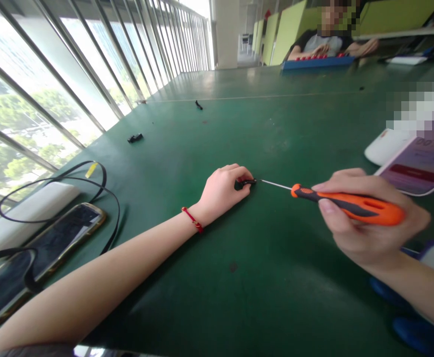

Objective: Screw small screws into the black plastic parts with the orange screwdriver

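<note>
Two grips are occupied: the left hand [224, 187] pinches a small black piece [241, 185] at the green bench [269, 277], and at its three o'clock the right hand [375, 240] wraps an orange-and-black screwdriver [350, 204]. The piece looks light and stiff — likely to twist, so pinch both sides firmly. The screwdriver seems rigid, sure-holding — best held by the handle [382, 212].

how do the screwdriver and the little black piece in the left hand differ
The screwdriver is orange and dark grey with a thin metal shaft; what shows of the black piece is dark. The screwdriver is much longer than the black piece. The right hand grips the screwdriver, while the left hand holds the black piece. Both are handheld.
</note>
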Demonstrator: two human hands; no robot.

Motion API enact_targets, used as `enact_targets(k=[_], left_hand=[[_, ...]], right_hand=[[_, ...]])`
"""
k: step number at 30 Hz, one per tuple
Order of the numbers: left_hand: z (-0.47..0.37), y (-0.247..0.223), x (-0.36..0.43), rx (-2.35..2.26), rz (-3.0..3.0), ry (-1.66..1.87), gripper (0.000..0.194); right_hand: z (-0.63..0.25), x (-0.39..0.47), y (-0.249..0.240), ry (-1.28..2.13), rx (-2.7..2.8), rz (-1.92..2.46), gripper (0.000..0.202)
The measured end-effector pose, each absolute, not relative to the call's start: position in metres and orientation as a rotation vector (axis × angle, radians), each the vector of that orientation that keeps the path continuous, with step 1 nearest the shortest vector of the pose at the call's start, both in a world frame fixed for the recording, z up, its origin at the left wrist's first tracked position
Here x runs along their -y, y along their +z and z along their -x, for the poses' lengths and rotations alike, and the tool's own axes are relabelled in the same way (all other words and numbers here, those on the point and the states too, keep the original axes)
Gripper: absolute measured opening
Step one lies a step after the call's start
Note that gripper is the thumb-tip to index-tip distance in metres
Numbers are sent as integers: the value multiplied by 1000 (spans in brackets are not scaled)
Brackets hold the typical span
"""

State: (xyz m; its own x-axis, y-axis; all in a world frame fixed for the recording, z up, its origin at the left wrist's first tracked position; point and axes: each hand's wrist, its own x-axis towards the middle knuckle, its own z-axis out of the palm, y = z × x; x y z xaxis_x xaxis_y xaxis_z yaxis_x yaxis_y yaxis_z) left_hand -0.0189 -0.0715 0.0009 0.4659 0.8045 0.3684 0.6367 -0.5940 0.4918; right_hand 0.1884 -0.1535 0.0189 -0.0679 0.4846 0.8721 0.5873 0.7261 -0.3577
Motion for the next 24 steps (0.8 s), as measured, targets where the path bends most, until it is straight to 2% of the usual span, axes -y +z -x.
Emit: enact_targets(k=[5,9,13,24], left_hand=[[21,-3,64,-1163,-2320,848,15],[21,-5,61,-1098,-2250,859,16],[20,-3,62,-1133,-2256,868,17],[21,-2,67,-1210,-2378,838,15]], right_hand=[[-194,138,18,-82,1694,1076,11],[-191,120,15,177,1785,1239,16],[-181,98,15,188,1882,1338,21],[-181,86,1,295,1972,1222,19]])
